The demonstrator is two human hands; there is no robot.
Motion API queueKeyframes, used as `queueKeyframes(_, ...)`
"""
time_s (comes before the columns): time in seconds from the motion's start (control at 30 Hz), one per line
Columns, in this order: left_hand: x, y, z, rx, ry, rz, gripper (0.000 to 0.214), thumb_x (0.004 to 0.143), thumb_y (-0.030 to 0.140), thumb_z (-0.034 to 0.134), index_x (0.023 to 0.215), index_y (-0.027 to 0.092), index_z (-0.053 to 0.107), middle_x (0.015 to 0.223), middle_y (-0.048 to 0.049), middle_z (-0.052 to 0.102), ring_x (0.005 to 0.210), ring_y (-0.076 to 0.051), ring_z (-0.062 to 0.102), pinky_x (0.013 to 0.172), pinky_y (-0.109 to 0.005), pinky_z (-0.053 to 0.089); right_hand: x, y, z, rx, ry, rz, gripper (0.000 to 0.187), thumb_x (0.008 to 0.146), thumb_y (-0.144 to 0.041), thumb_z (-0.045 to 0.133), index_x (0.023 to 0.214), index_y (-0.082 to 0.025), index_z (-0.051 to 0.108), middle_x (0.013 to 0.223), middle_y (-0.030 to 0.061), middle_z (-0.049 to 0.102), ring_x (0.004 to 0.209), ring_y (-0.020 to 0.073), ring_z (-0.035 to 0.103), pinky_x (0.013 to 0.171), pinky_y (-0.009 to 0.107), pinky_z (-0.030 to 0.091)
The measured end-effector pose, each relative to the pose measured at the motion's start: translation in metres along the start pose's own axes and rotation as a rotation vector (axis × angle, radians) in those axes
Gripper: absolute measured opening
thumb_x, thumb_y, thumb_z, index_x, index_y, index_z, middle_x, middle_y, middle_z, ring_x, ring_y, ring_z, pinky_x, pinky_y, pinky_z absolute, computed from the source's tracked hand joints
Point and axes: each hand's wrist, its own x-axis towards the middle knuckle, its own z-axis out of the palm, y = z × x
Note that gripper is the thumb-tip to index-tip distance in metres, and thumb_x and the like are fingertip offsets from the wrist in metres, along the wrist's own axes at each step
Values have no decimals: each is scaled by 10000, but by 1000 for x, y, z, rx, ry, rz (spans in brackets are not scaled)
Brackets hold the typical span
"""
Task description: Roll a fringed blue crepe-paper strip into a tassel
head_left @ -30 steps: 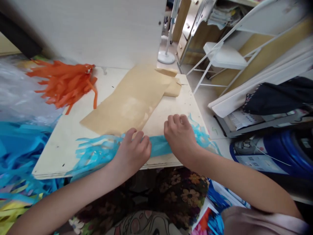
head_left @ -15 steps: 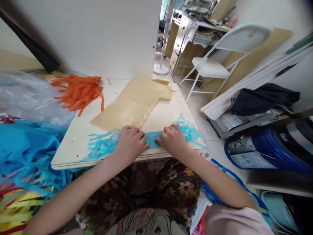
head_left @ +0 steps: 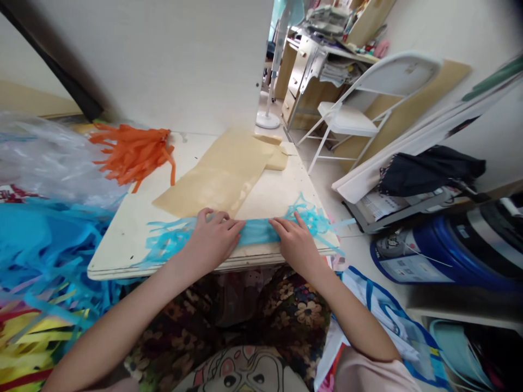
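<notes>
A strip of light blue tissue paper (head_left: pixel 258 232) with fringed ends lies along the near edge of the small table (head_left: pixel 118 245). Over its left part, my left hand (head_left: pixel 213 239) is closed on the paper, knuckles bent; its thumb is hidden. My right hand (head_left: pixel 295 239) rests on the right part with fingers stretched out and lying on the paper, open. Between the hands the plain middle band shows a few creases. Loose fringe spreads past each hand. Just beyond lies a sheet of brown paper (head_left: pixel 216 169), flat except for a folded far corner.
An orange fringed tassel (head_left: pixel 134 152) lies at the table's far left. Beside the table are blue fringed paper (head_left: pixel 44 239), yellow strips (head_left: pixel 28 337) and clear plastic (head_left: pixel 57 158). A white folding chair (head_left: pixel 351 117) and a blue drum (head_left: pixel 433 245) stand to the right.
My right hand's fingers have straightened from a curled grip and lie flatter on the paper. The left fingers have shifted slightly. The middle band looks wider and more creased.
</notes>
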Motion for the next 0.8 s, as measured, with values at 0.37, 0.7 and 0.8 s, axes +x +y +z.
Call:
queueKeyframes(0.37, -8, 25, 12, 46, 87, -113, 493, 667, 539, 462, 1023, 207, 544, 1028, -113, 566, 1035, -287, 412, 880, -520, 194, -11, -16, 7, -5, 93, 81, 423, 834, -332, 279, 1077, -52, 483, 1211, 145, 429, 1059, 215, 434, 989, 482, 106)
queueKeyframes(0.7, -9, 26, 12, 59, 51, -90, 560, 584, 505, 577, 1043, 187, 537, 1080, -142, 537, 1039, -302, 421, 865, -530, 230, -20, -44, 18, -40, 147, -24, 474, 832, -363, 240, 1194, -90, 382, 1330, 50, 248, 1227, 247, 155, 975, 525, -11)
queueKeyframes(0.8, -9, 26, 12, 73, 48, -97, 534, 602, 454, 590, 1051, 173, 530, 1091, -152, 529, 1053, -301, 415, 867, -530, 231, -21, -52, 20, -11, 126, -54, 499, 831, -396, 225, 1213, -101, 354, 1335, 36, 234, 1235, 230, 127, 970, 528, -62)
